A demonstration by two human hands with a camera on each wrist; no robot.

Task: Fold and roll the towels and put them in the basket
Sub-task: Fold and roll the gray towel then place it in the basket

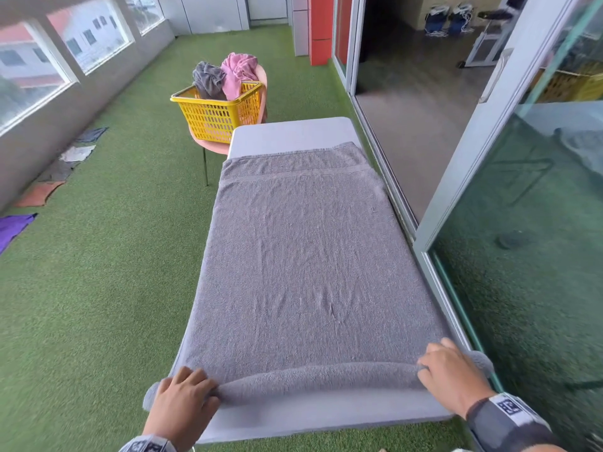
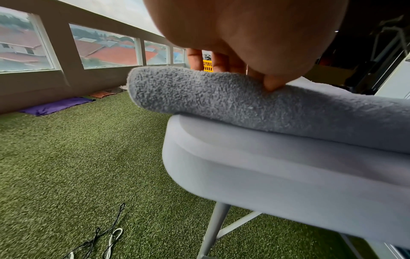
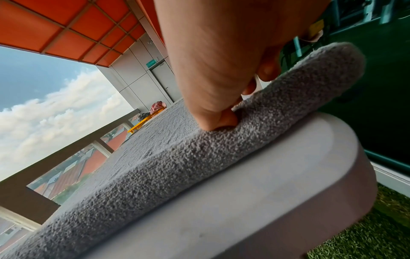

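A grey towel (image 1: 303, 249) lies spread flat along a long grey table (image 1: 293, 133). Its near end is turned into a low roll (image 1: 319, 376) across the table's width. My left hand (image 1: 187, 394) grips the roll's left end, fingers over the top and thumb tucked under; the left wrist view shows that grey roll (image 2: 221, 98) under the fingers (image 2: 272, 84). My right hand (image 1: 448, 373) grips the roll's right end, and the right wrist view shows its thumb (image 3: 221, 121) pressed into the towel (image 3: 177, 166). A yellow basket (image 1: 217, 114) stands beyond the table's far left corner.
The basket sits on a pink chair (image 1: 262, 89) and holds a crumpled grey towel (image 1: 208, 79) and a pink one (image 1: 236, 71). Sliding glass doors (image 1: 509, 177) run close along the table's right side. Green turf (image 1: 107, 256) lies to the left, with cloths (image 1: 13, 228) by the wall.
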